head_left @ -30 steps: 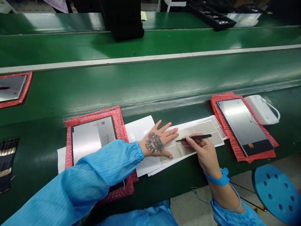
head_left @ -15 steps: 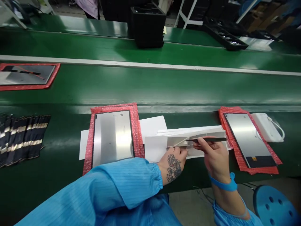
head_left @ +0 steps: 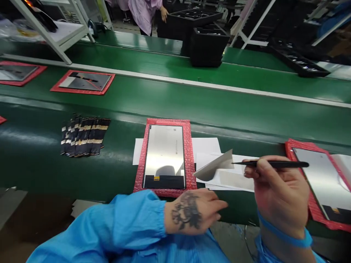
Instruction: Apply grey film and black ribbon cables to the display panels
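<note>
Fingers: right fingers (head_left: 253, 168) pinch tweezers (head_left: 274, 164); left hand (head_left: 192, 215) loosely curled, holding nothing.
Film: grey film (head_left: 215, 166) hangs from tweezer tip, above paper (head_left: 236, 179), beside panel (head_left: 165, 155).
Risk: film may slip or fold if grip loosens.

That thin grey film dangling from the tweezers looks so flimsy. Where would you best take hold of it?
By a corner, as here: the tweezers in the right hand pinch the grey film at its right corner, coming in edge-on from the right. It is thin and sags, so an edge pinch probably avoids touching its face.
</note>
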The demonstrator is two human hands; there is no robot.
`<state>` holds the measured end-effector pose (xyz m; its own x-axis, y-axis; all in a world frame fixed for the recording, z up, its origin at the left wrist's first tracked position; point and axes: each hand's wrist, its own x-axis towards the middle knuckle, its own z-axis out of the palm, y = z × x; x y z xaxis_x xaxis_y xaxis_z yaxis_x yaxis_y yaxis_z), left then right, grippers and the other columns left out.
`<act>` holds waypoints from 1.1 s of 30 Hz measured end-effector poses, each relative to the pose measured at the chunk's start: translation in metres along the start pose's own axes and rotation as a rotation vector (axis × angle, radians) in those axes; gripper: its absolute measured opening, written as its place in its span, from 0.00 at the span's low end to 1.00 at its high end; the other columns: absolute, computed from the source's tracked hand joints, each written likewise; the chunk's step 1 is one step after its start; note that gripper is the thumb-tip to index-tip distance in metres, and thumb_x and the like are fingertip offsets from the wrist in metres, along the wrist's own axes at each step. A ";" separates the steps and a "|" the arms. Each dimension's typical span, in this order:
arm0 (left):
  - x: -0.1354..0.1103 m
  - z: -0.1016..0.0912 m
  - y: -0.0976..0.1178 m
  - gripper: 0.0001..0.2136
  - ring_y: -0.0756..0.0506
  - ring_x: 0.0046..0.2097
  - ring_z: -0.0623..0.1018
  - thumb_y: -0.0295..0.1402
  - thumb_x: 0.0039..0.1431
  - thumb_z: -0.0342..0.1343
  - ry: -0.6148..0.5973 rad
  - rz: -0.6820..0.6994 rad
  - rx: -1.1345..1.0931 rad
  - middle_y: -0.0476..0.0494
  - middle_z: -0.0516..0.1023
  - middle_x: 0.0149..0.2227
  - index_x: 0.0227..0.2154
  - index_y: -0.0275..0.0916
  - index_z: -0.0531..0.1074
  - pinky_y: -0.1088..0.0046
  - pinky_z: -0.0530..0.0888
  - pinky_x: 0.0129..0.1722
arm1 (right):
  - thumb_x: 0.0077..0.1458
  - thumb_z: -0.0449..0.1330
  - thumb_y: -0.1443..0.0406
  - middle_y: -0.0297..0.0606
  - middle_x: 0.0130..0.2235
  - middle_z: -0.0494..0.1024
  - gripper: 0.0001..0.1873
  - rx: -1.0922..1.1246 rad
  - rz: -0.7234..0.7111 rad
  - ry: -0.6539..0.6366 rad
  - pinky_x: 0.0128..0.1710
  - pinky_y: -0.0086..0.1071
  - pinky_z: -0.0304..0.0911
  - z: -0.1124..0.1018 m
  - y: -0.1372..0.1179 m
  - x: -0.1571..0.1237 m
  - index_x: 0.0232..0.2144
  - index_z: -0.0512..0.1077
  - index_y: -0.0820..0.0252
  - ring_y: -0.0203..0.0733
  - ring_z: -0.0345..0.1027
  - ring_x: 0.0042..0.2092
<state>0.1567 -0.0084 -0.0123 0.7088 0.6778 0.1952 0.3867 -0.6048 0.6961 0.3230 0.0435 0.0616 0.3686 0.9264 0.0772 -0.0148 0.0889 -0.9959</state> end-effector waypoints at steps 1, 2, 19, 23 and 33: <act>-0.021 -0.009 -0.004 0.11 0.45 0.41 0.81 0.36 0.66 0.51 0.092 -0.117 -0.146 0.42 0.82 0.40 0.44 0.40 0.77 0.73 0.78 0.43 | 0.36 0.78 0.55 0.34 0.21 0.74 0.20 -0.010 0.030 -0.016 0.21 0.28 0.68 0.003 0.006 -0.007 0.24 0.75 0.59 0.35 0.68 0.21; -0.040 -0.017 -0.008 0.09 0.45 0.39 0.81 0.36 0.66 0.52 0.195 -0.257 -0.288 0.43 0.82 0.37 0.39 0.40 0.77 0.71 0.78 0.42 | 0.36 0.78 0.54 0.35 0.22 0.75 0.20 -0.021 0.057 -0.022 0.22 0.29 0.69 0.006 0.012 -0.013 0.25 0.76 0.59 0.36 0.69 0.21; -0.088 -0.055 -0.046 0.16 0.47 0.29 0.79 0.46 0.52 0.66 0.622 -0.762 -1.053 0.49 0.75 0.25 0.25 0.38 0.72 0.69 0.79 0.34 | 0.35 0.78 0.53 0.38 0.25 0.77 0.19 -0.110 0.170 -0.001 0.22 0.30 0.73 0.038 0.035 -0.071 0.25 0.77 0.56 0.39 0.72 0.22; -0.090 -0.069 -0.050 0.11 0.47 0.31 0.77 0.39 0.53 0.63 0.543 -0.711 -0.818 0.44 0.77 0.30 0.24 0.37 0.76 0.71 0.74 0.31 | 0.36 0.78 0.54 0.36 0.25 0.77 0.20 -0.137 0.167 0.033 0.23 0.31 0.73 0.029 0.052 -0.077 0.27 0.77 0.57 0.39 0.72 0.22; -0.082 -0.068 -0.055 0.11 0.51 0.24 0.68 0.35 0.59 0.53 0.276 -0.742 -0.176 0.53 0.69 0.21 0.21 0.40 0.68 0.76 0.64 0.26 | 0.40 0.76 0.47 0.34 0.24 0.78 0.25 -0.103 0.353 0.025 0.26 0.34 0.75 0.024 0.101 -0.095 0.30 0.74 0.58 0.42 0.75 0.25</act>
<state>0.0369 -0.0025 -0.0192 0.1241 0.9691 -0.2132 0.5842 0.1023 0.8052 0.2640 -0.0263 -0.0447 0.3804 0.8839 -0.2723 -0.0520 -0.2735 -0.9605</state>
